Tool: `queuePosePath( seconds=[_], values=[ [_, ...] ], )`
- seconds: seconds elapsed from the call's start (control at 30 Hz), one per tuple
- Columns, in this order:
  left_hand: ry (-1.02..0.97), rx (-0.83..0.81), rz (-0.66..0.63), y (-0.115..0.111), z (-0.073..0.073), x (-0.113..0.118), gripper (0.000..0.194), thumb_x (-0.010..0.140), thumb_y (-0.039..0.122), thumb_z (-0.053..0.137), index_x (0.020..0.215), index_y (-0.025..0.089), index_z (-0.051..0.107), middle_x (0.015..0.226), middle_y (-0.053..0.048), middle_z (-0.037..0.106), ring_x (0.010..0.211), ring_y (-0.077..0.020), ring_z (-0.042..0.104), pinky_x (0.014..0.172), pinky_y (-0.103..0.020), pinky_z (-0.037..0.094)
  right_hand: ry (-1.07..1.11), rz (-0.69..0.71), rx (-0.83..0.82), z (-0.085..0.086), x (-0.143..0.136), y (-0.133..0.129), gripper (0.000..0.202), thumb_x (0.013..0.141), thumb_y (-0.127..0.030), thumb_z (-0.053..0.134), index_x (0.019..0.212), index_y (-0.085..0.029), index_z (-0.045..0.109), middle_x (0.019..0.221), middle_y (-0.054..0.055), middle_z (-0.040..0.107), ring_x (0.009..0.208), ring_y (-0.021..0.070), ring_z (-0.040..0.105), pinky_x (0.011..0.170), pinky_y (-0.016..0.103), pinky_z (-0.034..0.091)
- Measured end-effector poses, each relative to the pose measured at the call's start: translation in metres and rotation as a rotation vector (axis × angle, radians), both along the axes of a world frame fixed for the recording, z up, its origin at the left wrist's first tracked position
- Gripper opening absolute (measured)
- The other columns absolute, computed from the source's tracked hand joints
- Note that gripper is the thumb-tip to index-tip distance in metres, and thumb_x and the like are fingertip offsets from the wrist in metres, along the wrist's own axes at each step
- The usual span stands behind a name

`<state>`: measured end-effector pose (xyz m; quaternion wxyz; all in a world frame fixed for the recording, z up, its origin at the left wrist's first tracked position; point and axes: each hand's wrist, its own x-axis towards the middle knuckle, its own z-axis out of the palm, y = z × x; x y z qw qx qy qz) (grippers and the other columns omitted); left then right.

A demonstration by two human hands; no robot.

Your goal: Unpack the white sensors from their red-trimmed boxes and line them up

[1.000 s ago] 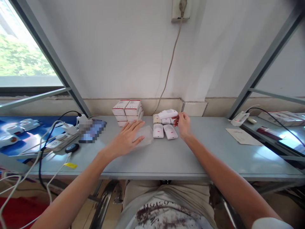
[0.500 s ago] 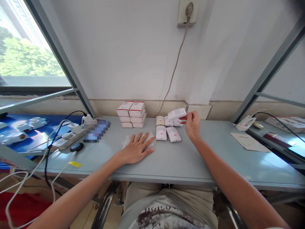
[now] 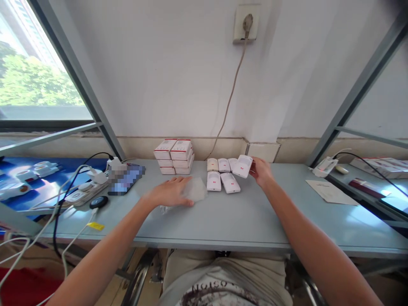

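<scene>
My right hand (image 3: 260, 171) grips a white sensor-like device (image 3: 242, 165) by its right edge, tilted above the group of devices. Several similar units stand close together beside it: a cream one (image 3: 212, 164) at the back left, white ones along the back, and two in front, a white unit (image 3: 213, 181) and a slanted one (image 3: 230, 182). My left hand (image 3: 172, 192) rests with its fingers apart on clear plastic bags (image 3: 196, 190), left of the devices. Whether its fingers pinch any plastic is not visible.
White and red boxes (image 3: 174, 155) are stacked behind my left hand. Further left are a phone (image 3: 126, 179), a power strip (image 3: 86, 191), cables and a round black object (image 3: 99, 202). A paper sheet (image 3: 331, 192) lies at the right.
The device in my right hand has turned its marked face toward me and come slightly lower. My left hand has slid left, uncovering more of the clear plastic.
</scene>
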<state>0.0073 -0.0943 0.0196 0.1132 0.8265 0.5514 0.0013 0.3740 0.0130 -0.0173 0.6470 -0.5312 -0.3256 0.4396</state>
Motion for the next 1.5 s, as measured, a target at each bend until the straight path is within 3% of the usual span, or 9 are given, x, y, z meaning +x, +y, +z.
queuePosePath(
  seconds=[0.23,0.37,0.47,0.67,0.87,1.07,1.23,1.37,1.5],
  values=[
    [0.020,0.126,0.033,-0.003,-0.011,0.002,0.085,0.096,0.071,0.051,0.163,0.019,0.046,0.154,-0.022,0.059,0.139,-0.0462,0.057,0.111,-0.056,0.047,-0.571,-0.086,-0.091,-0.005,0.007,0.000,0.022,0.088,-0.026,0.056,0.066,-0.022,0.055,0.058,-0.004,0.048,0.056,0.0142,0.044,0.051,0.027,0.034],
    [0.053,0.097,0.039,-0.007,-0.012,0.003,0.106,0.086,0.082,0.059,0.169,0.019,0.036,0.161,-0.022,0.053,0.142,-0.0476,0.054,0.111,-0.055,0.047,-0.795,-0.010,-0.125,-0.007,0.009,0.000,0.029,0.091,-0.027,0.055,0.062,-0.023,0.055,0.055,-0.002,0.050,0.056,0.0158,0.048,0.056,0.029,0.036],
    [0.048,0.129,0.039,-0.009,-0.011,0.002,0.094,0.095,0.071,0.056,0.170,0.021,0.033,0.161,-0.021,0.053,0.145,-0.0447,0.054,0.112,-0.052,0.047,-0.849,0.003,-0.140,-0.005,0.009,-0.003,0.029,0.091,-0.025,0.058,0.062,-0.022,0.058,0.057,0.000,0.055,0.059,0.0170,0.052,0.060,0.029,0.038],
    [0.092,0.108,0.136,-0.017,-0.004,0.000,0.109,0.090,0.085,0.053,0.174,0.020,0.028,0.163,-0.026,0.050,0.142,-0.0532,0.054,0.107,-0.061,0.047,-1.210,0.086,-0.291,0.002,0.007,-0.007,0.028,0.098,-0.028,0.052,0.084,-0.019,0.074,0.084,0.011,0.076,0.089,0.0255,0.073,0.077,0.032,0.049],
    [0.087,0.016,0.090,-0.022,-0.005,-0.021,0.116,0.078,0.078,0.068,0.174,0.024,0.030,0.155,-0.019,0.060,0.136,-0.0463,0.059,0.100,-0.048,0.053,-1.273,0.122,-0.318,-0.002,0.009,-0.006,0.030,0.100,-0.029,0.051,0.100,-0.017,0.079,0.114,0.020,0.079,0.111,0.0324,0.075,0.092,0.039,0.054],
    [0.095,0.002,0.092,-0.022,-0.003,-0.034,0.104,0.085,0.068,0.064,0.172,0.021,0.032,0.150,-0.019,0.062,0.137,-0.0441,0.059,0.107,-0.050,0.051,-1.317,0.106,-0.324,-0.007,0.012,-0.007,0.034,0.103,-0.035,0.049,0.110,-0.017,0.076,0.121,0.021,0.078,0.116,0.0343,0.074,0.096,0.043,0.055],
    [0.065,0.089,0.092,-0.020,0.002,-0.015,0.115,0.083,0.083,0.063,0.175,0.024,0.024,0.173,-0.020,0.038,0.152,-0.0490,0.046,0.110,-0.056,0.050,-1.345,0.114,-0.341,-0.006,0.012,-0.008,0.035,0.104,-0.035,0.048,0.113,-0.016,0.076,0.122,0.022,0.077,0.116,0.0342,0.074,0.096,0.042,0.055],
    [-0.067,0.180,-0.069,-0.001,-0.003,0.005,0.089,0.098,0.076,0.050,0.171,0.028,0.034,0.176,-0.014,0.035,0.160,-0.0392,0.038,0.125,-0.053,0.037,-1.373,0.117,-0.357,-0.004,0.010,-0.009,0.035,0.104,-0.034,0.047,0.114,-0.017,0.076,0.123,0.022,0.078,0.117,0.0342,0.073,0.095,0.042,0.055],
    [-0.165,0.193,-0.130,0.032,-0.004,0.016,0.061,0.100,0.070,0.053,0.146,0.031,0.062,0.150,-0.012,0.059,0.128,-0.0343,0.063,0.108,-0.047,0.051,-1.368,0.095,-0.344,-0.002,0.010,-0.011,0.036,0.105,-0.035,0.046,0.114,-0.017,0.076,0.122,0.022,0.077,0.116,0.0352,0.074,0.094,0.043,0.054]
  ],
)
